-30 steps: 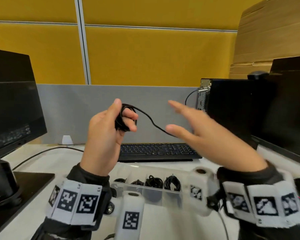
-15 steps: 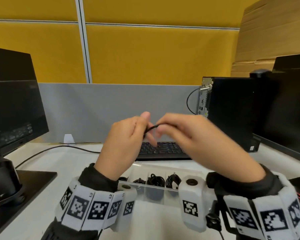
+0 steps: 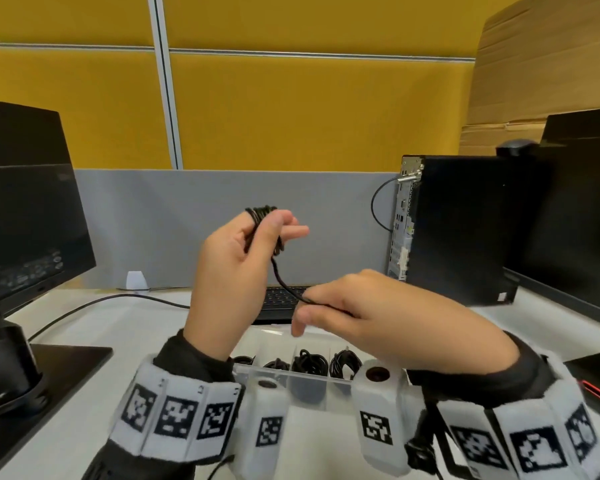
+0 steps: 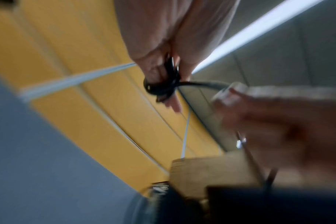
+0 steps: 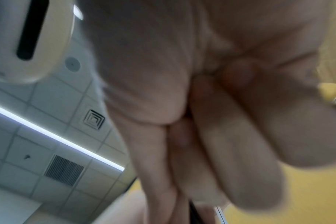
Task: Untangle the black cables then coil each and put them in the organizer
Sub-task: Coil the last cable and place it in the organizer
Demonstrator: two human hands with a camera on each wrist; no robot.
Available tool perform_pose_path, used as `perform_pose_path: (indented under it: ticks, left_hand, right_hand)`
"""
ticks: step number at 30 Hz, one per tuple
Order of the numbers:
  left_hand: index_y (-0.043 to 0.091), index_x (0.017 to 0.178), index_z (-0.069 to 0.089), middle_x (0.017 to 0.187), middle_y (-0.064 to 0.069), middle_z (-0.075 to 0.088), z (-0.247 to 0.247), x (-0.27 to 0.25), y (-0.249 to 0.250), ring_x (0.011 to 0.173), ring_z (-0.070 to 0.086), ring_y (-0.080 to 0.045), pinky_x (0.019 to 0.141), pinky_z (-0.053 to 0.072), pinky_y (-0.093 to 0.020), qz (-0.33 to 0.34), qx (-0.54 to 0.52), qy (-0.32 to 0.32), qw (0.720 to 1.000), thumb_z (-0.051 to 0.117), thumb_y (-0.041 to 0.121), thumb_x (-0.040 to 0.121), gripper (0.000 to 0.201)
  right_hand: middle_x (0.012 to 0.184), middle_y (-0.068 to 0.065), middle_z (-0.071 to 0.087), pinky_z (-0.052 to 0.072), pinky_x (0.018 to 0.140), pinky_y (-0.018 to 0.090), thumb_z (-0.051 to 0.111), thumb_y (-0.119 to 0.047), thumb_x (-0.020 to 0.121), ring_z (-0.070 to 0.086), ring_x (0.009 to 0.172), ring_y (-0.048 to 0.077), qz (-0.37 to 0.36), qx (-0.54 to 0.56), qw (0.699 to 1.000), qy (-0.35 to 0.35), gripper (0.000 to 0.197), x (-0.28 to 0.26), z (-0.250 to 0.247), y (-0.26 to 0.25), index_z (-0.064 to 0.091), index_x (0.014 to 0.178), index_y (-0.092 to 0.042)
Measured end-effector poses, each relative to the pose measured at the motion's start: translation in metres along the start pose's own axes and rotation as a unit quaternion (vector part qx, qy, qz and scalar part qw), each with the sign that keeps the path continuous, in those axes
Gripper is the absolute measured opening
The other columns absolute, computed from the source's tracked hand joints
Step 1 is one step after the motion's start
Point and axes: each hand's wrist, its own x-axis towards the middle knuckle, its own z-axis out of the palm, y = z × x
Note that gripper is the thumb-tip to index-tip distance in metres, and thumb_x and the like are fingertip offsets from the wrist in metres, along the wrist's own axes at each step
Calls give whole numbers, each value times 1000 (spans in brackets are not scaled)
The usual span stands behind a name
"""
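Fingers of the left hand [image 3: 238, 268] curl through a wound black cable [image 3: 262, 216] at frame centre; its tail drops right into the right hand [image 3: 371, 317], pinched by thumb and forefinger. Below lies a white desk [image 3: 94, 327] under yellow partitions. Lower centre, the clear organizer [image 3: 312, 382] holds coiled cables.

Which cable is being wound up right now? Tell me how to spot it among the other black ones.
Start at the clear organizer on the white desk, in front of the keyboard. Above it, the left hand holds a small black coil wrapped round its fingers, its tail running to the right hand. Unlike the finished coils lying in compartments, it hangs in mid-air.
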Motion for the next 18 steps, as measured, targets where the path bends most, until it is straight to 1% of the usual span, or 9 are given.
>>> perform_pose_path:
  ticks: [2,3,6,8,9,11,14,16,18]
  left_hand:
    - [23,74,67,64,18,68,0,-4,-6,69,61,2,69,42,-11,4,158,-79,984,43,35,96,34]
    - [23,68,66,60,16,67,2,-6,-5,65,60,0,69,42,-13,-28,169,-133,976,38,42,97,45]
    - [9,69,68,56,-4,67,8,-11,11,70,66,-12,78,50,-23,-162,-3,-262,951,25,65,86,72]
    - [12,65,67,48,-5,61,7,-12,24,64,64,-14,68,50,-20,-191,-147,-301,923,33,62,88,64]
    - [15,64,67,45,-3,59,7,-13,31,61,61,-12,64,49,-18,-183,-204,-310,910,42,54,90,53]
    - [17,62,69,44,2,59,6,-14,41,57,59,-9,60,49,-16,-155,-300,-284,897,47,36,90,40]
    - [9,65,72,55,-1,66,7,-9,45,63,66,-8,63,52,-16,-144,-407,-124,894,46,23,86,36]
    - [6,77,69,68,-2,72,2,-3,35,75,70,-10,71,52,-17,-104,-355,-30,928,44,26,85,33]
    - [12,87,66,77,3,74,-5,1,20,83,69,-9,77,50,-18,-21,-126,8,992,44,27,94,27]
  right_hand:
    - [57,-13,53,31,53,29,41,-42,94,49,57,-2,-21,-17,996,81,25,-7,-7,0,63,90,-32]
    - [58,-16,54,33,53,30,42,-44,92,49,57,-1,-20,-12,990,142,23,-10,-11,3,62,88,-33]
    - [58,-13,55,33,50,30,44,-48,87,47,52,7,-6,14,944,328,21,-13,-20,19,62,82,-37]
    - [58,-6,56,38,49,34,43,-50,88,44,49,10,5,31,926,377,23,-6,-17,27,62,82,-38]
    - [60,-3,57,44,54,37,41,-51,90,46,52,10,12,40,931,363,24,-1,-13,30,60,81,-40]
    - [69,-3,60,50,69,42,37,-47,94,57,69,14,39,57,964,256,27,9,-2,30,54,75,-42]
    - [67,-14,52,43,68,27,33,-41,99,51,69,-1,38,40,997,61,33,18,11,21,57,78,-49]
    - [60,-19,50,36,60,14,32,-41,100,47,61,-7,12,44,999,-14,32,16,11,12,63,96,-38]
    - [54,-15,50,36,58,13,33,-39,100,47,55,-4,-5,47,999,-26,32,8,4,6,63,98,-28]
